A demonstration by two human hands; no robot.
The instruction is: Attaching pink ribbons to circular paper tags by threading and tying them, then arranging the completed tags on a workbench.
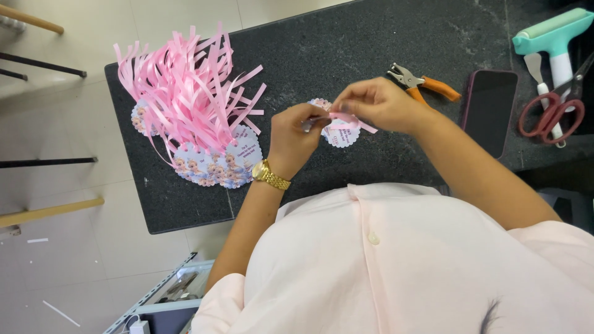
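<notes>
Left hand (291, 137): fingers curled in tight, pinching the near edge of a round paper tag (339, 131); a gold metal watch (270, 175) sits on the wrist.
Right hand (376, 102): fingertips pressed together, gripping a short pink ribbon (354, 120) just above the tag; the loose end sticks out toward the right.
Tag: held above the counter between the two hands, near the middle of the view; flat card with a scalloped rim and pale print, partly hidden by the fingers.
Ribbon: thin, smooth and glossy, lying across the tag's upper face.
Counter (346, 43): dark speckled stone, matte, with a straight front edge.
Finished pile (198, 117): on the counter's left end, well apart from the hands; overlapping scalloped tags with many pink ribbon strips fanning upward.
Hole punch (421, 81): bare metal head, orange handles, just beyond the right hand.
Phone (490, 110): dark glassy slab with a reddish rim, right of the punch.
Scissors (557, 106): red looped handles, at the far right.
Roller (554, 37): teal plastic head on a white handle, top right corner.
Shirt (396, 260): pale pink cloth with a small button.
</notes>
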